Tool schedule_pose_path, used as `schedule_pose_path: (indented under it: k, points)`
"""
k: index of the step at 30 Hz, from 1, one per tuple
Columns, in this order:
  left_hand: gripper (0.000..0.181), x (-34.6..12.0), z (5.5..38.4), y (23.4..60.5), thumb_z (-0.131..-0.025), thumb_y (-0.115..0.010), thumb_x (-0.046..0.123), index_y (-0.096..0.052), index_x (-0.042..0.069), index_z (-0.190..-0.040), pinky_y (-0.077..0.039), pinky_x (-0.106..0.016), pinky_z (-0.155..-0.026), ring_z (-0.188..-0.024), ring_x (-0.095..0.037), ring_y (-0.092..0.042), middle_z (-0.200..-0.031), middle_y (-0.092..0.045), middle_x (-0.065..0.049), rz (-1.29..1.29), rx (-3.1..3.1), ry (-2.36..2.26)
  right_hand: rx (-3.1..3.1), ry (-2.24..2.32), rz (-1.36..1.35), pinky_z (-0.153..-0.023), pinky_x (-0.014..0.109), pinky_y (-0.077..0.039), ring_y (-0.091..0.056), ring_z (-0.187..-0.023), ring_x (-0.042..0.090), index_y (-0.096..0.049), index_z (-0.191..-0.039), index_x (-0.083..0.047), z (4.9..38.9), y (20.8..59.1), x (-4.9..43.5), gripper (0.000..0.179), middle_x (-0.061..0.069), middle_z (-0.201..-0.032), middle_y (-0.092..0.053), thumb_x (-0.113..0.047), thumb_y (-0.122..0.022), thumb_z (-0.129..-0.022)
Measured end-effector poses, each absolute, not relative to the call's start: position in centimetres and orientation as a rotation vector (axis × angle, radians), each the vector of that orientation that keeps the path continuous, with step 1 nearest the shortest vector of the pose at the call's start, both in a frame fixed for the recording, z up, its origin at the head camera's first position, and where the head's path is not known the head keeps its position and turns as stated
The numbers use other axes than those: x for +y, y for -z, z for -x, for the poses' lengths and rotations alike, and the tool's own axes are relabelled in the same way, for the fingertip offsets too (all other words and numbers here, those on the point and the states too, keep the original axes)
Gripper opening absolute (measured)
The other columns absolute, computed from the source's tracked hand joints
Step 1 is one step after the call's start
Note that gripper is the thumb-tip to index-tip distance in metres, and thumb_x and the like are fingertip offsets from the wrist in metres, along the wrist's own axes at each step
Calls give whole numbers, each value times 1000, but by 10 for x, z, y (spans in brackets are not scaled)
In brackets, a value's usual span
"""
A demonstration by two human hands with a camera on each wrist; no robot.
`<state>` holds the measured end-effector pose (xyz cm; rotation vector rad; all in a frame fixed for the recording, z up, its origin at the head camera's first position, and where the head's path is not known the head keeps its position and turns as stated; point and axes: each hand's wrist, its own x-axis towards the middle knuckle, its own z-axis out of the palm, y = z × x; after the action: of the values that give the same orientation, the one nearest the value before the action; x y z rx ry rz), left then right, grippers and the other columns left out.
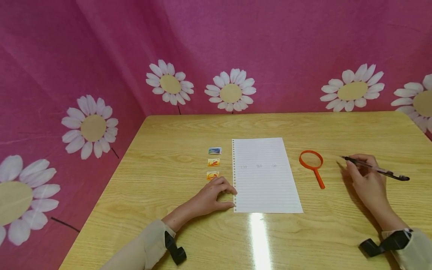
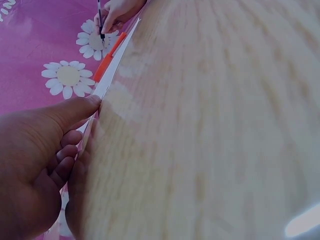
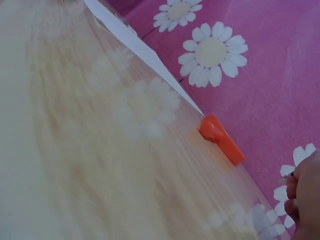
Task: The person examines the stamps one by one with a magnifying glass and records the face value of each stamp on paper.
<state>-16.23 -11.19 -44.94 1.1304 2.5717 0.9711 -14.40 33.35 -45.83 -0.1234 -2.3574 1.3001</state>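
Observation:
A lined loose-leaf sheet point(image 1: 266, 191) with punched holes down its left side lies on the table, three faint handwritten numbers across it. My left hand point(image 1: 216, 195) rests at the sheet's lower left edge; in the left wrist view the thumb point(image 2: 80, 110) touches that edge. Just above this hand, three small stamp-like pictures point(image 1: 213, 162) lie in a column, the lowest partly covered by the fingers. My right hand point(image 1: 369, 183) holds a black pen point(image 1: 378, 168) off to the right, its tip pointing left. Between sheet and right hand lies an orange magnifying glass point(image 1: 316, 173).
The wood-grain table point(image 1: 162, 161) runs back to a pink cloth point(image 1: 287, 41) printed with white daisies. More of this cloth hangs along the left side. A light reflection shines on the tabletop below the sheet. Black straps point(image 1: 173, 247) circle both wrists.

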Motion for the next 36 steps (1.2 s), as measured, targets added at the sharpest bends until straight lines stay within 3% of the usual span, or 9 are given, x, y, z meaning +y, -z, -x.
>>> schedule_pose_path:
  k: [5, 7, 10, 18, 32, 36]
  points:
    - [26, -112, 162, 450, -88, -73, 28, -68, 17, -111, -36, -24, -84, -94, -10, -45, -106, -57, 1, -1130, 2570, -973, -2318, -1269, -5, -72, -2, -41, -52, -89, -19, -58, -123, -7, 145, 461, 340, 27, -34, -103, -53, -1, -55, -97]
    - [26, -112, 162, 451, -88, -73, 28, -68, 17, -111, -36, -24, -84, -94, -10, -45, -106, -57, 1, -1135, 2571, -974, -2317, -1244, -27, -73, -3, -40, -51, -89, -21, -56, -129, -2, 145, 461, 342, 33, -36, -103, -53, 3, -53, -97]
    - [26, -112, 162, 451, -89, -73, 28, -68, 17, -111, -36, -25, -84, -95, -10, -46, -106, -57, 1, -1137, 2573, -975, -2326, -1224, -35, -69, -2, -40, -51, -86, -20, -56, -132, -4, 145, 461, 345, 35, -36, -101, -53, 3, -50, -98]
    - [26, -112, 162, 450, -88, -73, 28, -68, 17, -112, -36, -24, -84, -94, -11, -46, -106, -57, 1, -1139, 2579, -972, -1912, -1858, -139, -67, 7, -49, -61, -80, -2, -63, -120, -6, 146, 459, 344, 28, -11, -93, -66, 5, -51, -96]
    - [26, -112, 162, 450, -89, -73, 28, -67, 17, -111, -37, -24, -85, -95, -11, -46, -106, -57, 1, -1140, 2578, -973, -2365, -1377, -65, -63, 6, -40, -50, -75, -10, -61, -119, -16, 155, 463, 360, 25, -27, -90, -56, -4, -53, -99]
    - [26, -112, 162, 450, -88, -73, 28, -68, 17, -111, -37, -24, -85, -96, -11, -47, -106, -57, 1, -1130, 2573, -971, -2509, -1251, -82, -68, 3, -37, -48, -82, -17, -59, -121, -8, 161, 462, 364, 22, -34, -94, -52, -9, -51, -101]
